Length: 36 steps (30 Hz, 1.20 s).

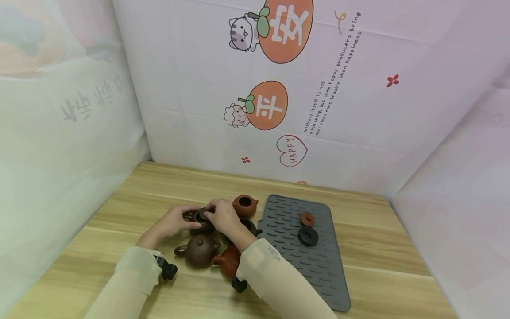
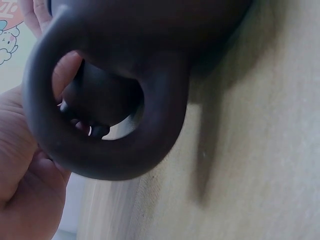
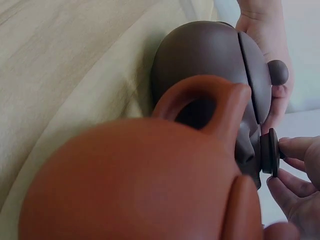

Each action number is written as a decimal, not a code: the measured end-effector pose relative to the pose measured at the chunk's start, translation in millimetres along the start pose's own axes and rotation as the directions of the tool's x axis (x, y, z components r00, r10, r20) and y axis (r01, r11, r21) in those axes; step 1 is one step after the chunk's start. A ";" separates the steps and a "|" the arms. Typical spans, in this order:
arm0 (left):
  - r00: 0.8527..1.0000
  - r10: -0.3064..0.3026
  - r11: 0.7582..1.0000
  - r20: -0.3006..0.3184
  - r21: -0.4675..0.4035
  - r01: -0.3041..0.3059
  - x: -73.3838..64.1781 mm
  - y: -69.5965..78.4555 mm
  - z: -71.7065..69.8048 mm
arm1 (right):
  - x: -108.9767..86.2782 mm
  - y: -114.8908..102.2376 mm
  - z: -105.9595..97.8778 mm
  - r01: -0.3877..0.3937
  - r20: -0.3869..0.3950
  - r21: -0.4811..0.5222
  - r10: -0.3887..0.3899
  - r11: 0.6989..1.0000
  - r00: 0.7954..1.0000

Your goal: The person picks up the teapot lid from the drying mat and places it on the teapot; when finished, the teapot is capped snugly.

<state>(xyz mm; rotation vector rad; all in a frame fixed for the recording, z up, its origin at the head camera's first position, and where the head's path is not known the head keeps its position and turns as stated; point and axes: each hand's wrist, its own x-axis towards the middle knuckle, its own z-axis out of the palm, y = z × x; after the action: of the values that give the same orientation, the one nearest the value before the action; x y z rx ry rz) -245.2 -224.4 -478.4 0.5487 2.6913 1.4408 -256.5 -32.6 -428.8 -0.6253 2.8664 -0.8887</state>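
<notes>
A dark brown teapot (image 1: 205, 228) without its lid seated stands at the back of a group of teapots. My left hand (image 1: 175, 221) grips it from the left, thumb in front and fingers behind. Between its fingertips my right hand (image 1: 225, 217) pinches a small dark lid (image 3: 270, 154) by the knob, right at the teapot's opening. A second brown teapot (image 1: 197, 253) with its lid on sits in front; its round handle (image 2: 107, 162) fills much of the left wrist view. Beside it is an orange-red teapot (image 3: 135, 175), partly hidden by my right sleeve in the head view.
A reddish teapot (image 1: 245, 206) with an uncovered opening stands behind my right hand. A black teapot (image 1: 248, 225) is partly covered by that forearm. To the right, a grey ridged mat (image 1: 287, 239) bears a reddish lid (image 1: 307, 219) and a black lid (image 1: 308, 236). Printed cloth walls surround the wooden table.
</notes>
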 end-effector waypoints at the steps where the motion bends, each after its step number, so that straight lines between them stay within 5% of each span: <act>1: 1.000 0.007 1.000 0.003 0.001 -0.007 0.4 -0.2 0.1 | 0.5 -0.6 0.8 -0.003 0.003 0.007 0.003 1.000 1.000; 36: 1.000 -0.022 1.000 -0.006 0.010 0.022 -0.6 -1.5 0.6 | 1.9 -1.0 15.4 0.028 -0.047 0.030 -0.026 0.999 0.999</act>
<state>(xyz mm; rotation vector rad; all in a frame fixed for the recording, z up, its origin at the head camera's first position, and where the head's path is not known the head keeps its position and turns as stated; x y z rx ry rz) -245.0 -224.8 -480.0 0.5155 2.7016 1.4261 -254.9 -42.2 -440.9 -0.6503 2.8853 -0.9620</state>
